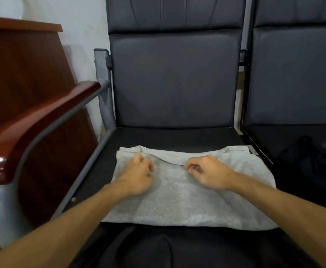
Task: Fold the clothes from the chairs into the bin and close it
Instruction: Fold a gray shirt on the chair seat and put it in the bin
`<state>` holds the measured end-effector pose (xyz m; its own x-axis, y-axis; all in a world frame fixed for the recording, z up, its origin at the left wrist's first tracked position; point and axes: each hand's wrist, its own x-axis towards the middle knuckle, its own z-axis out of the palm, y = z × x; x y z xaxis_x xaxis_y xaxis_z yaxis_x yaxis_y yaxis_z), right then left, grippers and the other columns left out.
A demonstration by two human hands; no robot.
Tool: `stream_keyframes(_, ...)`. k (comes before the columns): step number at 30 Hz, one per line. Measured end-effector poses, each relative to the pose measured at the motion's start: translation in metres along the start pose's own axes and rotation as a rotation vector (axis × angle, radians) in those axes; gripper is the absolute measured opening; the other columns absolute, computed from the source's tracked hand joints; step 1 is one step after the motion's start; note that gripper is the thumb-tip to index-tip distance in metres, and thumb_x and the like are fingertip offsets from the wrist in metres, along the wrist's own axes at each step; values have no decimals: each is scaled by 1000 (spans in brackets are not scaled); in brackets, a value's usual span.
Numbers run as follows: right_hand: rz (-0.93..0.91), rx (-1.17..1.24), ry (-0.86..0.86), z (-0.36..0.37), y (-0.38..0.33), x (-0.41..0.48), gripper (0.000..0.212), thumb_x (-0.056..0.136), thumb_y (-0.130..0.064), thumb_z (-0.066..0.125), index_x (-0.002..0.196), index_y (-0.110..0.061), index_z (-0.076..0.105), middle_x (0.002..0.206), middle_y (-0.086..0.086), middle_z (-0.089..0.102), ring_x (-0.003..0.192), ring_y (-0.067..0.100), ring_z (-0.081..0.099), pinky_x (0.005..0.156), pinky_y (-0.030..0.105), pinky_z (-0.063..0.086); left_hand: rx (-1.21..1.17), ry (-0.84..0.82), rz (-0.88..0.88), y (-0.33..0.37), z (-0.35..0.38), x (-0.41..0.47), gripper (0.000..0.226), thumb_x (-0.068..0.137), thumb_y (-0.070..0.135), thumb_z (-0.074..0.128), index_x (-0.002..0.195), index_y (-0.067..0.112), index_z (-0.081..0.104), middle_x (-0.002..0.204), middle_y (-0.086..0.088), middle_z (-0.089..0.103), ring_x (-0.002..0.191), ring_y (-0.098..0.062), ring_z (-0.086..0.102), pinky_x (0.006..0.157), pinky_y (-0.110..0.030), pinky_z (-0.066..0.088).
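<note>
A light grey sleeveless knit top lies spread flat on the seat of the black padded chair in front of me. Its neckline and straps point toward the chair's backrest, and its hem is near the chair's front edge.

My left hand is over the strap side nearest the chair's red-brown wooden armrest, with fingers curled. It is blurred, so I cannot tell whether it has cloth. My right hand sits at the dip of the neckline, fingertips curled down against the bound edge. I cannot tell whether they actually pinch it.

I judge this to be the start of folding this top: it is laid out and smoothed, but no fold is in it yet. Next I need a sure hold on both shoulder corners, so I can bring one side over evenly without dragging the thin knit into wrinkles.

A crumpled black garment waits on the seat to the right of the chair. The bin is not in view, so packing and closing are a good way off.
</note>
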<state>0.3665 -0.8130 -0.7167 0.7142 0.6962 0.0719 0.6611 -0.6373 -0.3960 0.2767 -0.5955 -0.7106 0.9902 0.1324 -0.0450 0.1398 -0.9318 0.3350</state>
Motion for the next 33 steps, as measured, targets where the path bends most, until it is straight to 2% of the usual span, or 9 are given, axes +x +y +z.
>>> stream_keyframes(2, 86, 9, -43, 6, -4, 14, 44, 95, -14, 49, 138, -18, 50, 143, -1, 50, 132, 16, 45, 108, 22, 31, 77, -166, 25, 9, 8, -10, 31, 94, 22, 50, 125, 23, 48, 132, 1, 32, 124, -19, 33, 107, -34, 30)
stream_keyframes(5, 256, -59, -31, 2, -2, 17, 60, 95, -9, 44, 152, -17, 25, 162, 1, 11, 149, 19, 8, 121, 35, 10, 132, -248, 71, 12, 10, -25, 48, 97, 28, 45, 143, 23, 34, 144, 0, 25, 134, -21, 24, 112, -35, 22)
stream_keyframes(8, 211, -193, -29, -4, -1, -1, 58, 97, -14, 43, 152, -18, 25, 162, 2, 13, 149, 17, 9, 121, 33, 8, 185, -328, 95, 13, 8, -38, 56, 99, 33, 42, 151, 25, 21, 156, -3, 13, 142, -25, 14, 115, -38, 16)
stream_keyframes(12, 174, -335, -241, -11, -1, -43, 63, 96, -30, 49, 152, -22, 23, 162, -1, 10, 148, 17, 11, 120, 33, 12, 317, -445, 118, 13, 10, -58, 59, 101, 42, 32, 154, 32, 8, 162, 1, -4, 149, -22, -5, 119, -42, 4)
stream_keyframes(15, 243, -371, -315, -19, -1, -75, 65, 97, -43, 47, 153, -22, 20, 161, -2, 9, 148, 18, 11, 121, 36, 12, 336, -485, 102, 13, 7, -71, 56, 103, 45, 25, 154, 33, 6, 163, 3, -4, 149, -21, -6, 120, -43, 4)
stream_keyframes(20, 263, -402, -419, -29, -13, -116, 65, 98, -52, 41, 153, -24, 21, 162, -1, 13, 149, 18, 11, 120, 34, 8, 314, -547, 64, 14, -2, -95, 54, 102, 46, 26, 153, 35, 11, 162, 0, 5, 148, -27, 2, 120, -47, 9)
stream_keyframes(28, 277, -243, -554, -40, -45, -148, 66, 94, -52, 50, 150, -26, 28, 157, -5, 24, 142, 19, 28, 117, 34, 22, 229, -492, 143, 10, -26, -150, 52, 97, 49, 43, 145, 39, 27, 144, 6, 31, 133, -18, 26, 112, -41, 26)
stream_keyframes(31, 276, -213, -477, -33, -44, -155, 58, 92, -55, 51, 142, -29, 40, 145, -6, 38, 130, 17, 41, 111, 35, 33, 18, -392, 138, 3, -31, -161, 34, 100, 44, 42, 131, 33, 50, 130, 7, 47, 122, -12, 38, 105, -30, 32)
stream_keyframes(33, 261, -230, -400, -27, -41, -155, 48, 93, -55, 48, 134, -30, 47, 137, -4, 45, 123, 17, 46, 107, 35, 36, -111, -246, 88, -7, -30, -161, 24, 101, 29, 45, 120, 26, 59, 123, 7, 53, 112, -9, 47, 91, -18, 36)
